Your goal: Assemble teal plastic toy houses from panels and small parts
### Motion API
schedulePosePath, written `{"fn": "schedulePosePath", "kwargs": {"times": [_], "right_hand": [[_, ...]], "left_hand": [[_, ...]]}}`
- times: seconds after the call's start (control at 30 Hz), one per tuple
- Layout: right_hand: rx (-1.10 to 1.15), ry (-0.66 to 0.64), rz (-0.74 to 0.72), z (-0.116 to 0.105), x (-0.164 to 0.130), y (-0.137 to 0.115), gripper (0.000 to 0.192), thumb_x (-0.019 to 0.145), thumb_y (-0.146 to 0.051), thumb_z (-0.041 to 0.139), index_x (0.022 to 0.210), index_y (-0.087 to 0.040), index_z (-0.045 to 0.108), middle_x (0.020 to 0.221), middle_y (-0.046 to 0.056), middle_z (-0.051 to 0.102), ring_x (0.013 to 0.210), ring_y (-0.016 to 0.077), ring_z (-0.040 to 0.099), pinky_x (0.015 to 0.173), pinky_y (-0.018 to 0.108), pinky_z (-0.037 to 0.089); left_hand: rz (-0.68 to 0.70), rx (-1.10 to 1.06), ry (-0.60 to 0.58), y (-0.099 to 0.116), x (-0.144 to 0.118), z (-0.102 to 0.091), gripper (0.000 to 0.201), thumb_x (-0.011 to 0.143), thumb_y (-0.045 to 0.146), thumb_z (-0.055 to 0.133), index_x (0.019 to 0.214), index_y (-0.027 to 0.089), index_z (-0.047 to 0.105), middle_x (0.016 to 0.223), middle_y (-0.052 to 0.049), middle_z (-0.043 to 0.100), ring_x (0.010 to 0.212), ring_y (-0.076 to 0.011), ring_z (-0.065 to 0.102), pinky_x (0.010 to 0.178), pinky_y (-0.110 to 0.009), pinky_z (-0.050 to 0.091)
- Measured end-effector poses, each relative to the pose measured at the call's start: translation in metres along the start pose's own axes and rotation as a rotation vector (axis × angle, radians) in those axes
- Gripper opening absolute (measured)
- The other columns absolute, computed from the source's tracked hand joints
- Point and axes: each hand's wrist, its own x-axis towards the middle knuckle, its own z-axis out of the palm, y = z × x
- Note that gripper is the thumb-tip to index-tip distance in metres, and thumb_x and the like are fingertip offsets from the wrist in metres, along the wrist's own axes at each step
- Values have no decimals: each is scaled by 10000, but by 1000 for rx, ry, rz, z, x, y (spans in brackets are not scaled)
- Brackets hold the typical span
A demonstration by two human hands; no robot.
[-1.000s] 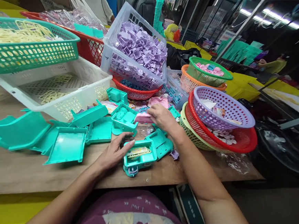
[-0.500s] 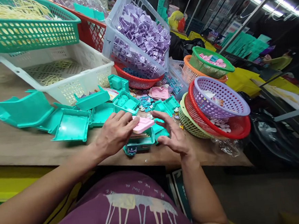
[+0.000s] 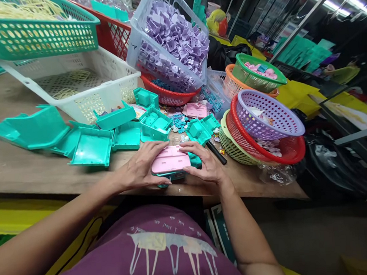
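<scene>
A pink plastic lid (image 3: 170,159) lies flat on top of a teal toy case (image 3: 169,176) near the table's front edge. My left hand (image 3: 139,167) grips the lid's left side, thumb under and fingers over. On the lid's right side rests my right hand (image 3: 206,163), fingers bent over the edge. Both hands press on the same piece. The case underneath is mostly hidden by the lid and my fingers.
Teal case halves (image 3: 92,147) lie spread to the left, more (image 3: 198,130) behind my hands. A black marker (image 3: 216,152) lies to the right. Stacked round baskets (image 3: 266,122) stand right. A white crate (image 3: 77,84), a green basket (image 3: 32,33) and a crate of purple parts (image 3: 173,45) stand behind.
The pink lid, held in my left hand above the case, has come down flat onto the teal case. My right hand closed in on its right edge.
</scene>
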Motion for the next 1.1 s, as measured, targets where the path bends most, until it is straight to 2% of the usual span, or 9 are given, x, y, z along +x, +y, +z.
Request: {"fn": "schedulePosePath", "kwargs": {"times": [0.1,0.27,0.37,0.57,0.67,0.77,0.9,1.0,1.1], "right_hand": [[-33,-48,-12,0,-2,-4,538,854,-368,708,1342,-237,525,1375,122,505,1307,263,483,1120,485,395],[-82,-33,-31,16,-4,2,607,876,-396,695,1426,-282,464,1470,117,384,1375,264,414,1146,475,376],[-79,-20,-72,24,-6,10,627,910,-409,651,1479,-312,407,1520,108,330,1414,266,372,1165,481,354],[-38,41,-29,32,-13,12,701,887,-529,639,1489,-271,392,1568,119,278,1454,271,317,1189,481,319],[-19,112,33,34,-14,7,627,911,-533,596,1443,-240,440,1546,131,320,1434,263,353,1178,477,336],[5,132,79,32,-10,-1,506,942,-484,564,1371,-225,500,1480,128,401,1383,244,417,1160,453,366],[-16,155,237,30,1,-16,316,1004,-369,468,1246,-200,581,1234,103,550,1226,203,529,1083,383,437],[-126,151,351,39,6,-23,389,1025,-323,387,1377,-219,518,1233,105,561,1184,221,534,1047,409,439],[-240,212,394,54,6,-22,444,1026,-290,330,1449,-287,465,1328,82,555,1281,262,460,1048,481,387]], "left_hand": [[-1,-77,-17,0,-5,6,845,812,580,695,1461,182,328,1307,-175,528,1200,-329,517,995,-501,474],[0,-120,35,5,-7,8,839,841,539,682,1486,203,264,1352,-180,489,1243,-333,502,1004,-494,481],[-21,-159,12,5,-7,8,839,832,511,705,1489,223,270,1374,-168,464,1266,-330,477,1032,-504,463],[-47,-195,13,10,0,17,748,879,406,668,1493,227,280,1351,-163,456,1236,-311,465,1025,-507,456],[-63,-171,41,15,4,20,740,882,365,666,1495,219,276,1343,-163,448,1239,-306,456,1022,-490,457],[-83,-226,1,20,5,21,696,908,351,627,1501,232,281,1374,-150,427,1274,-301,437,1053,-486,439],[-184,-347,90,25,2,26,588,975,263,492,1517,264,264,1414,-126,414,1332,-267,401,1125,-502,378],[-220,-419,140,25,-2,31,524,970,216,485,1473,283,355,1395,-115,428,1327,-256,418,1132,-507,379],[-231,-449,138,21,-5,33,460,965,195,473,1411,302,444,1398,-113,420,1345,-267,413,1125,-512,400]]}}
